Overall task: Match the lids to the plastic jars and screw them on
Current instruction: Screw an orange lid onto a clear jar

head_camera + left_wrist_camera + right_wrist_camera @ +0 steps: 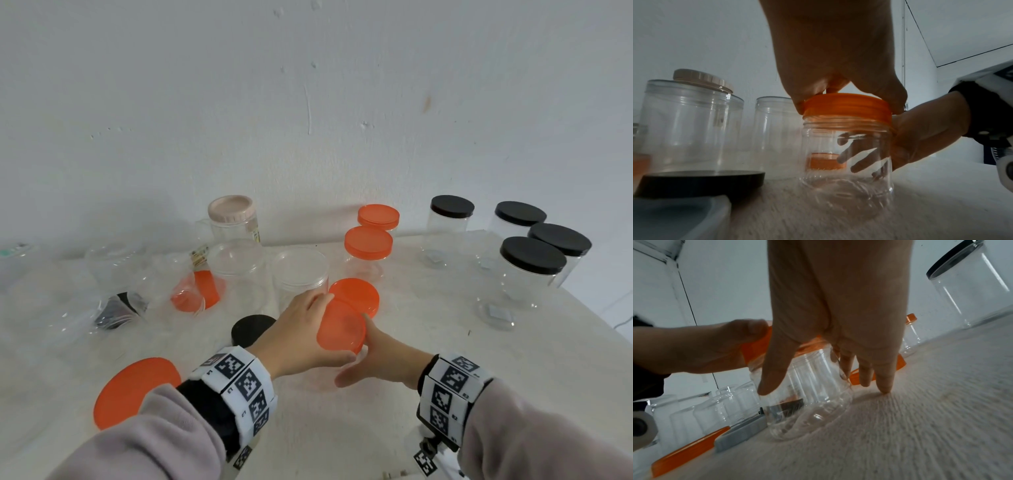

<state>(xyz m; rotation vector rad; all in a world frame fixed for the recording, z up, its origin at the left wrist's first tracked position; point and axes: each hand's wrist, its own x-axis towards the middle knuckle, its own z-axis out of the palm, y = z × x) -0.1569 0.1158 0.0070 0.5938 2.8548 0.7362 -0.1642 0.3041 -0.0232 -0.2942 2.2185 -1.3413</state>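
Here left hand (838, 56) grips orange lid (846, 106) atop jar (846, 155).

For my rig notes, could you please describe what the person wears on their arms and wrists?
Both arms wear loose pale mauve-grey sleeves. Each wrist carries a white segmented band printed with black square fiducial markers, the left wrist band over a black cuff, the right wrist band likewise. Both hands are bare: left hand, right hand.

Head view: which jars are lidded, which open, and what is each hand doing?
Clear jar: upright, orange lid on top.
Left hand: grips that lid.
Right hand: holds the jar.
Black-lidded jars: four, closed.
Orange-lidded jars: two, closed.
Pink-lidded jar: closed.
Black lid: loose.
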